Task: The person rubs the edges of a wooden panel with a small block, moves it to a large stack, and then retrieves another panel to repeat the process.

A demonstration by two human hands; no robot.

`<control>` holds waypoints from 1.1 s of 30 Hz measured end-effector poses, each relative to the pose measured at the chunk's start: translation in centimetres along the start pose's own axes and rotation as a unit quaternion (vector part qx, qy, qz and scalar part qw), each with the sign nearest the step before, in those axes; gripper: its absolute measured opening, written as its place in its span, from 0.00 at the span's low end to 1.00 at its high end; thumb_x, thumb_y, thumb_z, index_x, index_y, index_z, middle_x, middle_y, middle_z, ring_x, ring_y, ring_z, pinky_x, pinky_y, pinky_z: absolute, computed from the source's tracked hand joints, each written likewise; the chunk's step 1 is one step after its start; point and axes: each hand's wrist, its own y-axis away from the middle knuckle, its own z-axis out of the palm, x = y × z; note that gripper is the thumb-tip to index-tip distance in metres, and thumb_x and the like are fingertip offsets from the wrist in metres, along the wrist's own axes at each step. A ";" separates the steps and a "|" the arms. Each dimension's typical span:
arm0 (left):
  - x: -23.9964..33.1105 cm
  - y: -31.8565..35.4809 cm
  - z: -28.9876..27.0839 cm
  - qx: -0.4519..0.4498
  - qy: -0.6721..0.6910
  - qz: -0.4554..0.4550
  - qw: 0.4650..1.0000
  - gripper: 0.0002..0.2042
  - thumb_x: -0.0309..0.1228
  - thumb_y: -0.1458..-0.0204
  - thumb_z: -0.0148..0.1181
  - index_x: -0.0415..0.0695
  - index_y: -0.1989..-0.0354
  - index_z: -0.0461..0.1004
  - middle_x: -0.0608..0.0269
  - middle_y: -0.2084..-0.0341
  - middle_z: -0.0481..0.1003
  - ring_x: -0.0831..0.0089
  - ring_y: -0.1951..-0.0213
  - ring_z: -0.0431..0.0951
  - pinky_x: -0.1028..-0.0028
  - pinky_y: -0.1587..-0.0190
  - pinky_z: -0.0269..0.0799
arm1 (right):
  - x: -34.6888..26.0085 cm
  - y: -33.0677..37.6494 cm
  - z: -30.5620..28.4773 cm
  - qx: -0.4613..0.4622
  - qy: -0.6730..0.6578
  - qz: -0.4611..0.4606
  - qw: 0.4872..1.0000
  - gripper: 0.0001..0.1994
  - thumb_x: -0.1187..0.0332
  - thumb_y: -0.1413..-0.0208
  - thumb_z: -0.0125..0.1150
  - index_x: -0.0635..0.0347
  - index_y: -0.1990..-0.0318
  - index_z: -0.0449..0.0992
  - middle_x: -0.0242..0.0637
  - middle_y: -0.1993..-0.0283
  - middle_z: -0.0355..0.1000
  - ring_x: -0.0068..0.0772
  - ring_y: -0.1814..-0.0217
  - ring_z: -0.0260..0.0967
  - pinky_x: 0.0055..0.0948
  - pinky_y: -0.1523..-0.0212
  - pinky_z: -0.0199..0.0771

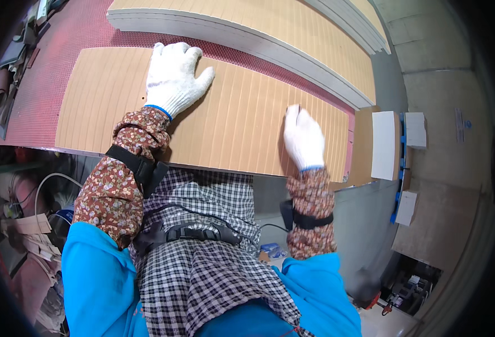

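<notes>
A long tan panel with parallel grooved lines point(236, 118) lies flat on the red mesh-covered table in front of me. My left hand point(174, 73), in a white knit glove, is laid on its left half near the far edge, fingers forward and thumb spread. A small dark hole point(143, 98) shows beside that wrist. Over the right part of the panel is my right hand point(303, 135), also gloved, its fingers curled together. What those fingers hold, if anything, is hidden.
Beyond the panel stand stacks of similar tan boards with pale edges point(259, 45). Red mesh point(79, 28) covers the table. Dark scraps point(12, 67) line its far left edge. White stacks point(385, 145) stand by a blue pallet point(399, 194) at right. Cut pieces point(31, 230) clutter the lower left.
</notes>
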 end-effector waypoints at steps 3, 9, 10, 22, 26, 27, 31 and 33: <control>-0.5 0.2 0.3 0.012 -0.009 0.005 1.000 0.19 0.44 0.46 0.65 0.41 0.54 0.80 0.54 0.56 0.78 0.55 0.49 0.74 0.58 0.38 0.64 | -2.8 4.8 -2.4 -0.086 -0.103 0.091 0.987 0.16 0.68 0.33 0.49 0.63 0.42 0.71 0.48 0.62 0.75 0.46 0.71 0.79 0.42 0.74 0.79; -0.3 0.0 0.3 0.006 -0.018 0.008 1.000 0.20 0.44 0.46 0.65 0.41 0.53 0.80 0.54 0.56 0.78 0.55 0.49 0.75 0.58 0.38 0.64 | -6.5 11.5 -5.1 -0.100 -0.165 0.201 0.960 0.13 0.63 0.28 0.47 0.57 0.46 0.74 0.44 0.62 0.77 0.46 0.73 0.79 0.42 0.74 0.79; -0.3 0.1 0.4 0.003 -0.020 0.007 1.000 0.20 0.44 0.46 0.65 0.41 0.53 0.80 0.54 0.56 0.79 0.54 0.50 0.75 0.58 0.38 0.64 | -6.7 12.3 -4.8 -0.095 -0.192 0.215 0.953 0.13 0.63 0.28 0.48 0.57 0.47 0.74 0.43 0.63 0.77 0.47 0.73 0.79 0.43 0.73 0.79; -0.3 0.1 0.6 -0.004 -0.020 0.008 1.000 0.21 0.45 0.44 0.64 0.40 0.51 0.80 0.53 0.54 0.79 0.55 0.48 0.75 0.56 0.37 0.63 | -7.7 11.4 -6.6 -0.128 -0.201 0.174 0.955 0.15 0.63 0.29 0.49 0.60 0.43 0.72 0.47 0.66 0.77 0.50 0.72 0.79 0.46 0.73 0.79; -0.1 0.0 0.4 -0.010 -0.024 -0.001 1.000 0.21 0.45 0.44 0.64 0.40 0.51 0.79 0.53 0.54 0.79 0.56 0.48 0.75 0.56 0.37 0.62 | -7.0 10.2 -6.6 -0.148 -0.192 0.167 0.956 0.15 0.64 0.29 0.48 0.61 0.42 0.72 0.48 0.64 0.76 0.49 0.72 0.79 0.44 0.73 0.79; -0.2 0.1 0.6 0.000 -0.024 0.003 1.000 0.21 0.45 0.44 0.64 0.40 0.51 0.79 0.53 0.54 0.79 0.56 0.48 0.75 0.57 0.37 0.62 | -6.7 9.4 -6.5 -0.149 -0.173 0.150 0.962 0.15 0.64 0.29 0.48 0.61 0.43 0.72 0.48 0.64 0.76 0.48 0.72 0.79 0.43 0.74 0.79; -0.4 0.3 0.4 0.005 -0.034 -0.002 0.999 0.21 0.45 0.45 0.64 0.41 0.52 0.80 0.53 0.54 0.78 0.56 0.48 0.75 0.57 0.36 0.62 | -4.7 5.2 -3.9 -0.122 -0.134 0.095 0.979 0.15 0.69 0.33 0.48 0.67 0.45 0.72 0.50 0.63 0.75 0.47 0.71 0.79 0.40 0.74 0.80; 0.0 0.1 0.5 0.010 -0.021 0.003 1.000 0.20 0.44 0.45 0.64 0.41 0.52 0.79 0.54 0.54 0.78 0.55 0.48 0.75 0.57 0.36 0.62 | -2.9 3.0 -2.2 -0.092 -0.111 0.079 0.987 0.15 0.69 0.34 0.49 0.68 0.45 0.72 0.50 0.62 0.75 0.47 0.71 0.79 0.41 0.74 0.80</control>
